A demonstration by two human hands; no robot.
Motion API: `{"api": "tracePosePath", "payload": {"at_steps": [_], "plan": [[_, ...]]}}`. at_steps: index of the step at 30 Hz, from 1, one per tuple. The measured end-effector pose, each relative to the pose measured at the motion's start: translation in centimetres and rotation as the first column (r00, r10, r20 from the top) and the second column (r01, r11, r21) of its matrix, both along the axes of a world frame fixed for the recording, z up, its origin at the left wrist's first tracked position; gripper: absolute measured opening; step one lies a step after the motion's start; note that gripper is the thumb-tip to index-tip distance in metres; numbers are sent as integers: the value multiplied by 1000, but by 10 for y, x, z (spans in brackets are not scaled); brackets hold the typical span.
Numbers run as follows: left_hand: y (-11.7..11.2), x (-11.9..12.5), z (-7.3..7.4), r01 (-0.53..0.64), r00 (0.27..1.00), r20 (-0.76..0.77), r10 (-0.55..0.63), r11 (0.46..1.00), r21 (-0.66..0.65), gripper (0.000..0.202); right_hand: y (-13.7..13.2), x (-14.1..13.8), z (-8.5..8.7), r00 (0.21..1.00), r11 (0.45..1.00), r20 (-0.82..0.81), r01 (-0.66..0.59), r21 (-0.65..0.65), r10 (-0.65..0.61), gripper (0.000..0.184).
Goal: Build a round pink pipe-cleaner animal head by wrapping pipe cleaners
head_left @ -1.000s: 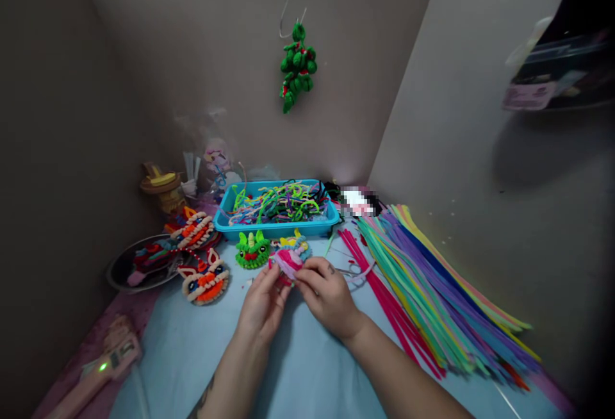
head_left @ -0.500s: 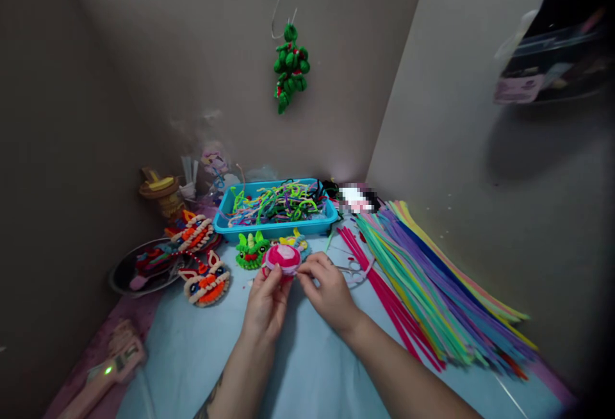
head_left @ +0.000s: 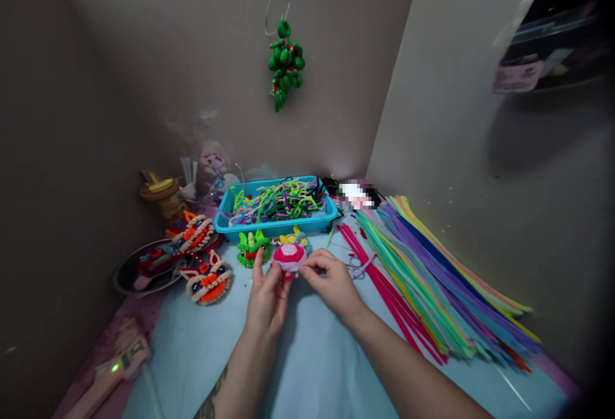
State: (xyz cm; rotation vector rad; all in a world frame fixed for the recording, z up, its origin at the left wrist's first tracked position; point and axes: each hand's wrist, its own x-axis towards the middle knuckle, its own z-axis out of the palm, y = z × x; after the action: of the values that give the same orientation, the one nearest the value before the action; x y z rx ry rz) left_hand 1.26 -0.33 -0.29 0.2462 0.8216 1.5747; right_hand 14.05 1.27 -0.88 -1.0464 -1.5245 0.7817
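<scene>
Left hand has the round pink-and-lilac fuzzy-stem piece between its thumb and the fingers curled under it; index finger is up and off the piece, covering part of the green fuzzy horned creature head behind. Right hand: thumb and index closed in a pinch on the piece's right edge, other fingers curled in. Too small to tell if that grip is on the rim itself or a loose strand. Piece sits above the light-blue cloth, front-centre of the blue rectangular plastic tray; its underside and far side are hidden. Yellow-and-blue fuzzy piece right behind it, mostly blocked. Grey metal loops beside the right hand look like scissor handles, rest not visible. Tray holds tangled multicolour fuzzy offcuts, individual strands hard to separate. To its right, a pixelated patch, contents unreadable. Front orange-and-cream creature head is in plain view at left, overlapping the dark round bowl. Long pastel fuzzy stems fan out right, magenta stems along their near side. Clear-fronted container upper right: dark and blurred, contents unclear.
</scene>
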Motion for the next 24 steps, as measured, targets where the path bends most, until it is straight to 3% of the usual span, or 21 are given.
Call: {"api": "tracePosePath", "payload": {"at_steps": [6, 13, 16, 19, 24], "plan": [[2, 0, -5, -2, 998, -69, 7, 998, 68, 20, -1, -1, 2, 1000, 1000, -2, 2, -27, -2, 9], [3, 0, -7, 89, 980, -188, -58, 983, 160, 49, 2, 0, 1, 1000, 999, 1, -14, -41, 14, 9], [4, -3, -6, 29, 975, -223, 6, 988, 154, 48, 2, 2, 0, 999, 999, 46, -22, -27, 23, 7], [8, -12, -3, -53, 974, -209, 86, 986, 160, 44, 4, 9, -2, 989, 997, 149, -14, 78, 2, 7], [15, -34, 2, -169, 973, -131, 191, 972, 163, 34, 14, 27, -6, 916, 972, 381, 43, 230, -130, 10]]}}
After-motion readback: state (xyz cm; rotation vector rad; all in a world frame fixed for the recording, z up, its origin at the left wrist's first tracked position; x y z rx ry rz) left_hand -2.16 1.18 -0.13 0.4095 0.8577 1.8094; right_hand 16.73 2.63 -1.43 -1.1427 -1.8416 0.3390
